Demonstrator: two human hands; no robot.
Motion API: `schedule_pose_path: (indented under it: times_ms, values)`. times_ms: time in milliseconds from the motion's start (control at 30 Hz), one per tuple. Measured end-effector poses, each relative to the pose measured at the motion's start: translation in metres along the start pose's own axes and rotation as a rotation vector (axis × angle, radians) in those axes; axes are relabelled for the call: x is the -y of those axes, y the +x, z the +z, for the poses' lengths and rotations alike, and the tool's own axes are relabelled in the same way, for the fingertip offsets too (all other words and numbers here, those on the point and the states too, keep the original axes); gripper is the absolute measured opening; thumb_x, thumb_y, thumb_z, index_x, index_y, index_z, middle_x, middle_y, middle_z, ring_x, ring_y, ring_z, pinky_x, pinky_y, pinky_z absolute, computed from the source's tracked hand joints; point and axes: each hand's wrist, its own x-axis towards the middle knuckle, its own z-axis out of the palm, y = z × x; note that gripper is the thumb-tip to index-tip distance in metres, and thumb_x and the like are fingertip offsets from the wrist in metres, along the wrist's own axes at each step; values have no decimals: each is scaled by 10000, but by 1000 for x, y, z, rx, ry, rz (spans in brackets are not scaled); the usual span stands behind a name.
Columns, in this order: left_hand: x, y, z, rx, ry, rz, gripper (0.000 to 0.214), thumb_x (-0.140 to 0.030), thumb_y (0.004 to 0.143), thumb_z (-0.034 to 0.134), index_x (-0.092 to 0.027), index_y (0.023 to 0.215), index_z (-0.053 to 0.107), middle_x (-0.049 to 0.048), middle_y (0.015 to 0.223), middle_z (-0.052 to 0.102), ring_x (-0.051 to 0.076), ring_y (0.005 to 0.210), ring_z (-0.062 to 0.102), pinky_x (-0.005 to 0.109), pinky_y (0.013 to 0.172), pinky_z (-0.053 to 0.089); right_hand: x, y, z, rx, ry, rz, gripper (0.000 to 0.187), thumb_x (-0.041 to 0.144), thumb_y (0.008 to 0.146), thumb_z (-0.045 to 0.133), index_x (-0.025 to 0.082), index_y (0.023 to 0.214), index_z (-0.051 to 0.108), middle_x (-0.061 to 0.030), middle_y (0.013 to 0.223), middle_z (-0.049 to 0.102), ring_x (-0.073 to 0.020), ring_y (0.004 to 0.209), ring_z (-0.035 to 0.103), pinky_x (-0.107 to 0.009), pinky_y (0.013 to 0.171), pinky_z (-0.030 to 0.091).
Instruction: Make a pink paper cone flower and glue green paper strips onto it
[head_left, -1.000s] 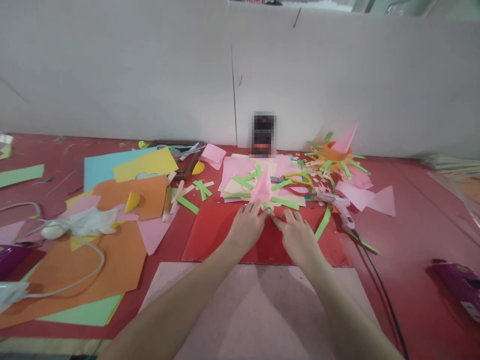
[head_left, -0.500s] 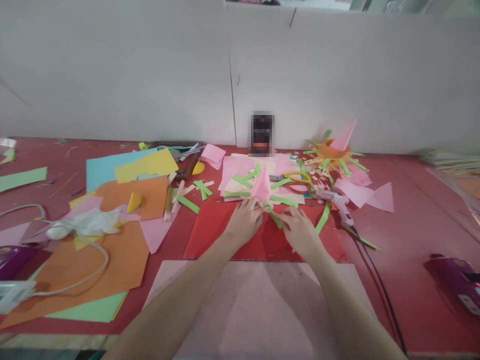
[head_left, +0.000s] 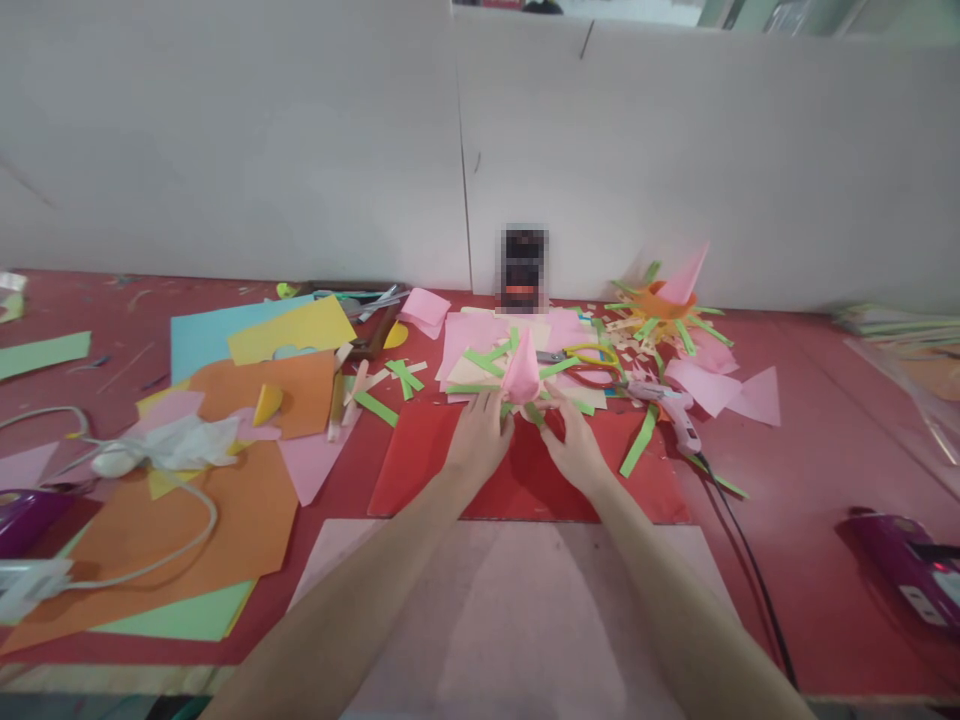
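Observation:
A pink paper cone [head_left: 521, 372] stands point up over the red board, with green paper strips [head_left: 534, 413] sticking out around its base. My left hand [head_left: 478, 432] is closed at the base on the left, fingertips against the paper. On the opposite side, my right hand [head_left: 576, 442] has its thumb and fingers bent around a green strip at the base; its exact grip is partly hidden. Scissors with yellow and red handles [head_left: 596, 360] lie just behind. A pink glue gun [head_left: 671, 405] rests to the right of my right hand.
A finished-looking orange piece with green strips and a pink cone [head_left: 667, 305] stands at the back right. Coloured paper sheets [head_left: 259, 400] and a white cable [head_left: 214, 515] cover the left. Purple power sockets [head_left: 904, 565] lie right. A grey wall [head_left: 300, 150] closes the back.
My right hand has moved left, closer to the cone's base, and its fingers have bent in. My left hand has shifted slightly at the base. A green strip on the right has moved slightly.

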Motion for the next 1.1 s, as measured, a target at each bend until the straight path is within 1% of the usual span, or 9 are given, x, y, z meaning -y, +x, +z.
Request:
schedule_pose_path:
  times_ms: [133, 300, 433, 533, 667, 800, 900, 967, 1100]
  values:
    - [0, 0, 1, 4, 9, 4, 271, -127, 822, 456, -154, 1092, 463, 76, 1003, 573, 202, 948, 538, 353, 836, 453, -1, 1, 2, 39, 31, 10, 248, 184, 774, 406, 185, 1008, 491, -124, 1346, 430, -152, 1295, 330, -348, 1029, 299]
    - [-3, 0, -2, 12, 5, 0, 299, -115, 812, 455, -161, 1107, 473, 75, 1005, 579, 209, 954, 538, 353, 829, 457, 0, 1, 0, 106, -12, 13, 274, 177, 758, 413, 189, 1021, 487, -115, 1376, 405, -167, 1317, 294, -374, 1035, 294]
    - [-4, 1, -4, 30, -4, 9, 320, -93, 796, 460, -173, 1105, 483, 73, 1032, 576, 213, 974, 537, 359, 849, 449, -2, 1, 1, 107, 27, -25, 263, 168, 741, 442, 210, 995, 492, -92, 1371, 418, -189, 1321, 288, -402, 1037, 287]
    - [-5, 1, -6, 33, -23, 5, 314, -79, 794, 455, -175, 1092, 484, 70, 1020, 580, 215, 981, 535, 362, 856, 445, -5, 1, 2, 76, 87, -39, 227, 165, 734, 457, 225, 949, 499, -81, 1330, 463, -202, 1297, 330, -406, 1024, 303]
    - [-4, 0, -5, -33, -85, -44, 220, -137, 828, 451, -173, 1042, 483, 72, 987, 570, 205, 909, 553, 345, 783, 475, -9, 1, 4, -82, 153, 30, 185, 188, 765, 425, 223, 923, 513, -81, 1202, 548, -194, 1157, 482, -385, 966, 366]
    - [-2, 2, -7, -161, -168, -47, 188, -203, 842, 475, -186, 1029, 486, 66, 989, 553, 190, 922, 551, 330, 793, 478, -16, 2, -8, -248, 74, 67, 193, 183, 743, 410, 202, 888, 536, -79, 1016, 598, -188, 952, 559, -349, 836, 437]
    - [-5, 16, -16, -244, -219, -29, 240, -225, 834, 506, -183, 1070, 489, 79, 1028, 560, 197, 987, 538, 320, 802, 480, -22, 1, -32, -404, -65, 142, 180, 213, 733, 431, 191, 864, 551, -64, 879, 588, -176, 782, 547, -322, 724, 450]
    - [-11, 31, -26, -293, -254, -15, 269, -207, 836, 506, -185, 1104, 494, 84, 1085, 570, 194, 1041, 528, 328, 858, 462, -27, 0, -53, -517, -136, 215, 200, 268, 752, 444, 185, 890, 563, -73, 898, 588, -178, 766, 537, -318, 700, 444]
    - [-25, 63, -40, -335, -357, -22, 238, -191, 845, 507, -195, 1080, 544, 64, 1097, 616, 158, 1013, 571, 298, 876, 456, -45, -8, -87, -638, -354, 373, 276, 363, 736, 489, 175, 913, 589, -106, 927, 583, -220, 818, 518, -376, 787, 408]
